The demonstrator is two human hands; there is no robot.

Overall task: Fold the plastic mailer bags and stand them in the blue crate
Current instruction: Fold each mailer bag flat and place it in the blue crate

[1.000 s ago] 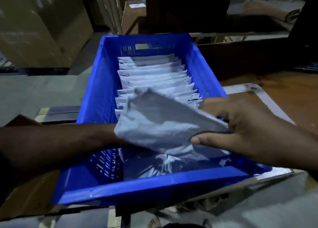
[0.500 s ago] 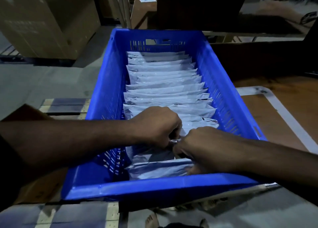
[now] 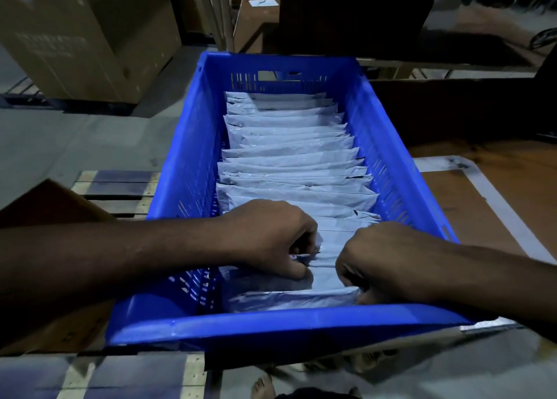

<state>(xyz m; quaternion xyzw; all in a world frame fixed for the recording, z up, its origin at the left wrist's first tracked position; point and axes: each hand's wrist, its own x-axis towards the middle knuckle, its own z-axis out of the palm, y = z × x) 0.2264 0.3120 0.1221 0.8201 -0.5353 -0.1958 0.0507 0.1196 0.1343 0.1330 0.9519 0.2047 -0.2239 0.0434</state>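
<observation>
1. My left hand reaches down into the near end of the deep blue slotted plastic crate, its fingers curled and pinching the crumpled top edge of a grey folded plastic mailer bag.
2. My right hand is in the crate just beside the left, fingers curled tight round the right part of that same bag, knuckles up, near the crate's right wall.
3. The bag I hold stands on edge at the near end of a row of folded grey mailer bags, which runs from the far wall of the crate toward me, each bag upright and leaning on the next.
4. One more folded grey bag lies lower, between my hands and the crate's near wall; its right end touches my right fingertips.
5. The crate sits on the brown wooden table, at its left edge, with its near rim toward me.
6. A pale metal strip frames the table surface to the right of the crate.
7. Large brown cardboard boxes stand on the floor well beyond the crate's far left corner.
8. A wooden slatted pallet lies left of the crate, partly behind my left forearm.
</observation>
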